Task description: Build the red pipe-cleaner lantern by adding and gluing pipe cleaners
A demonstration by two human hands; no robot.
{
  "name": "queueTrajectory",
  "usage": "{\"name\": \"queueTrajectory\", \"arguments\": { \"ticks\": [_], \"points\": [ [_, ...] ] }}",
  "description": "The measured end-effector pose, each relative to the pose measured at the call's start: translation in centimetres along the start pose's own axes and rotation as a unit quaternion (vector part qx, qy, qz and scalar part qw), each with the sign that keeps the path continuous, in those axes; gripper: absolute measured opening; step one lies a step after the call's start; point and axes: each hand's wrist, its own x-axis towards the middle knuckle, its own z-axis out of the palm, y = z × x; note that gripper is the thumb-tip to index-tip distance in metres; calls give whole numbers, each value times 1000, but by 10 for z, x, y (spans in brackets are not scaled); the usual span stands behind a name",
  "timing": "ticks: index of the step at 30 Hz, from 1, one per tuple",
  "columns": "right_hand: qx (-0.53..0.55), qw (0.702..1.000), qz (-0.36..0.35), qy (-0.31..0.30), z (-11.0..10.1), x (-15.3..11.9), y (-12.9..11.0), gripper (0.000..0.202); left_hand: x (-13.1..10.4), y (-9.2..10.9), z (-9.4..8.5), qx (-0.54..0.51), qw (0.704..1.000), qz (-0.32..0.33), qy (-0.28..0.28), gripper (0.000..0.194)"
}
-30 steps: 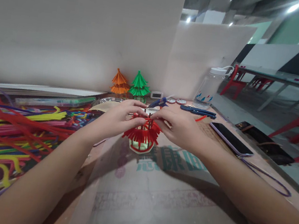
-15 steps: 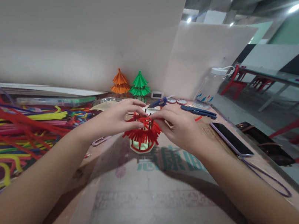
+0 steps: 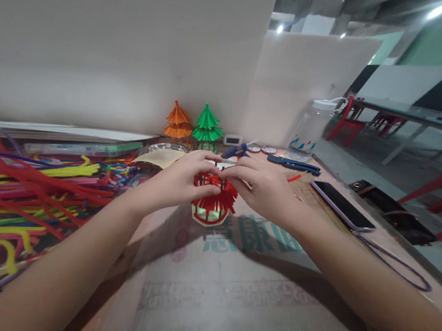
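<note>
A small red model pavilion (image 3: 215,202) stands on the table between my hands, with a fringed roof of red fuzzy strips, dark posts and a pale many-sided base. From the left, my left hand (image 3: 188,177) curves around its upper part, thumb low by the red fringe and fingers at the post tops. My right hand (image 3: 257,185) is closed at the other side, its fingertips pinched together by the upper posts. Whatever small piece may lie between those fingertips is hidden. Just behind the hands lies a blue glue gun (image 3: 236,151).
An orange model (image 3: 178,123) and a green model (image 3: 206,127) stand against the white board. Colourful pipe cleaners (image 3: 14,184) cover the left side. At right are a water bottle (image 3: 310,129), dark blue pliers (image 3: 293,166) and a phone (image 3: 341,207) with its strap.
My left hand has shifted slightly right and lower, covering more of the red roof's left side. My right hand has barely moved. The pavilion stays in place.
</note>
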Motion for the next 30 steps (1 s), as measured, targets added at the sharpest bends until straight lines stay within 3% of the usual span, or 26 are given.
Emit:
{"name": "queueTrajectory", "arguments": {
  "ticks": [7,30],
  "points": [
    [-11,1000,15,-6,0,-1,-1,22,-4,-4,-11,-19,998,-49,37,24],
    [-3,1000,9,-8,1,-1,0,20,-4,-5,-14,-10,999,-39,30,18]
  ]
}}
